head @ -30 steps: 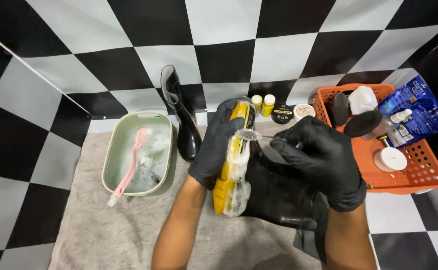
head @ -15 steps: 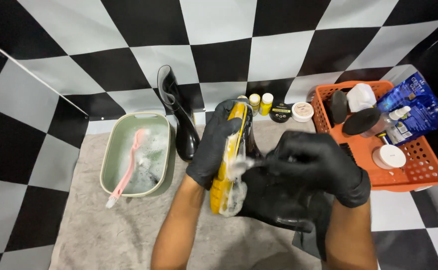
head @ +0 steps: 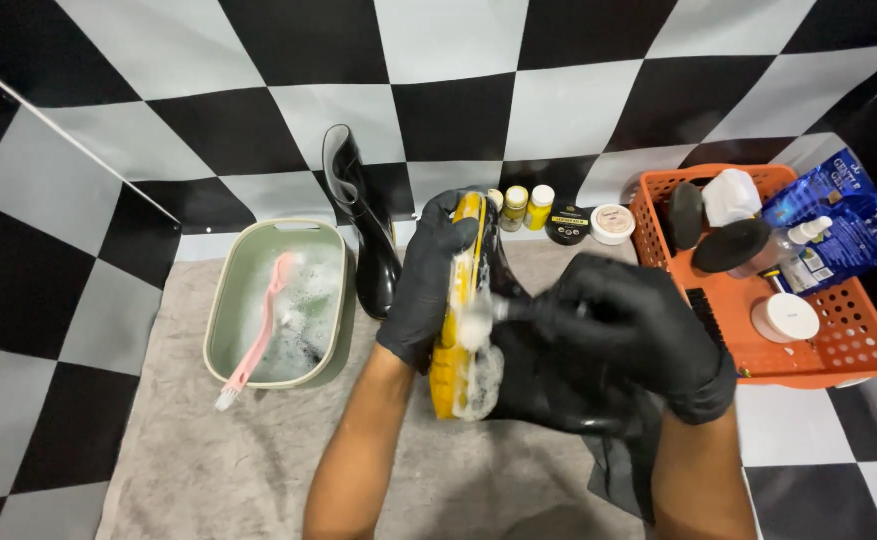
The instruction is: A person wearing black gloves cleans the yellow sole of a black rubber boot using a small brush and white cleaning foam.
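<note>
Since the earlier frame, my right hand [head: 630, 330] has slid left and lower across the boot, bringing the small brush [head: 488, 312] down onto the foamy patch of the yellow sole [head: 450, 350]. My left hand [head: 428, 285] has stayed clamped on the boot [head: 548, 385], fingers wrapped tight over the sole edge, sole turned up and toward me above the grey towel [head: 208, 470]. Right fingers are closed narrow around the brush handle; only its pale tip shows. Suds cling to the lower half of the sole. Judgement: short strokes along the tread grooves, with steady counter-pressure from the left, should serve best; gloves are wet, so slippage is a risk. Green basin [head: 226, 300] with pink brush [head: 258, 325] sits near, left; second boot [head: 358, 225] stands upright just beside it.
</note>
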